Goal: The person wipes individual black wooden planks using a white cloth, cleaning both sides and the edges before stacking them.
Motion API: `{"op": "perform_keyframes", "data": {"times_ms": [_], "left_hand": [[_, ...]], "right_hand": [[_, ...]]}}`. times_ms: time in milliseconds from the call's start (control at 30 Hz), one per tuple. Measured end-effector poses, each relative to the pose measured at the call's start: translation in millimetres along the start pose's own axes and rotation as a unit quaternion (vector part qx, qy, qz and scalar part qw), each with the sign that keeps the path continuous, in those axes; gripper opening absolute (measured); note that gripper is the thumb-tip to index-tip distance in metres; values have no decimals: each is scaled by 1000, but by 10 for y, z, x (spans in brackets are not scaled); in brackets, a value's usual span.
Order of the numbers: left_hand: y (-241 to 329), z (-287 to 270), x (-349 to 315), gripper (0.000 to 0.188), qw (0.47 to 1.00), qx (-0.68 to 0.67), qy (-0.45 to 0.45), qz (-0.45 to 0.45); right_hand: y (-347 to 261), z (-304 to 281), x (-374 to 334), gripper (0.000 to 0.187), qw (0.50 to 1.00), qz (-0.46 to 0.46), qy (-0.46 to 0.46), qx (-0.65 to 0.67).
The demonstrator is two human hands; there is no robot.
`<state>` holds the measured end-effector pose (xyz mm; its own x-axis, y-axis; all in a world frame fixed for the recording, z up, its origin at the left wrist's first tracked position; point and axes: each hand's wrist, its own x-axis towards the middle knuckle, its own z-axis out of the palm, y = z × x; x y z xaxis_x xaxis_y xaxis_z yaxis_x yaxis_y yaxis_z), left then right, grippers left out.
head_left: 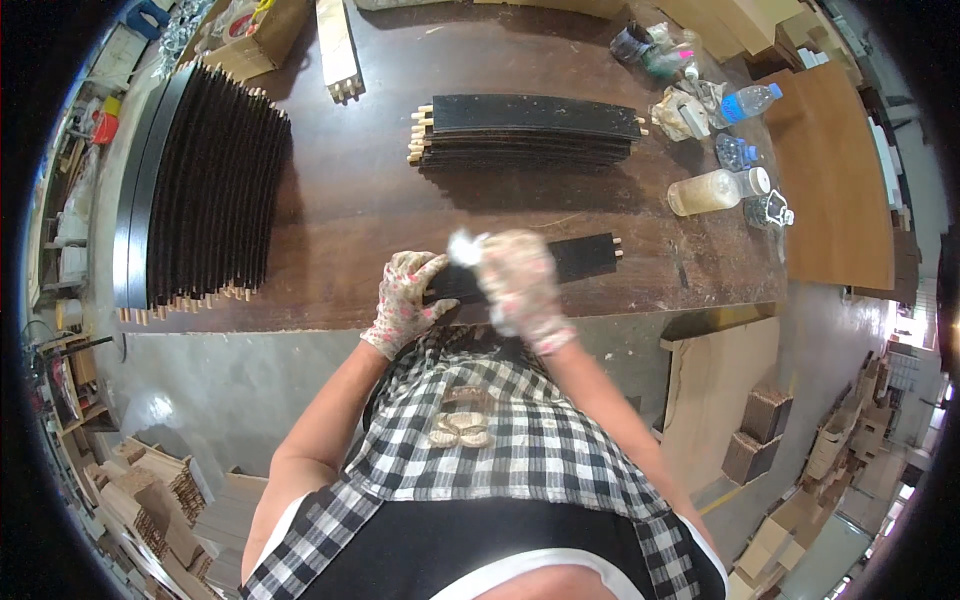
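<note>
Left hand (405, 300), in a flower-print glove, grips the left end of a dark slat (560, 262) lying along the near edge of the bench (350, 210). Right hand (518, 285), gloved likewise, is closed around a white rag (462, 246) and sits on top of the slat, just beside the left hand. The slat's right end, with pale dowels, shows clear of both hands. Behind it lies a stack (530, 130) of like slats; a larger row (205, 185) stands on edge at left. A jar (715, 190) and a bottle (750, 100) stand at right.
</note>
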<state>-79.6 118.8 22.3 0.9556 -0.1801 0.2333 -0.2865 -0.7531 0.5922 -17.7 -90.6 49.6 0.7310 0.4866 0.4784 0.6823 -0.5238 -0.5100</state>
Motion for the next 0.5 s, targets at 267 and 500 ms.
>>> {"op": "perform_keyframes", "data": {"times_ms": [267,500], "left_hand": [[-20,-20,-43,62,999,-41,-3,3],[10,-50,-47,62,998,-57,-9,-20]], "right_hand": [[1006,-323,-462,22,930,211,131,-269],[359,26,-306,15,965,151,103,-187]]}}
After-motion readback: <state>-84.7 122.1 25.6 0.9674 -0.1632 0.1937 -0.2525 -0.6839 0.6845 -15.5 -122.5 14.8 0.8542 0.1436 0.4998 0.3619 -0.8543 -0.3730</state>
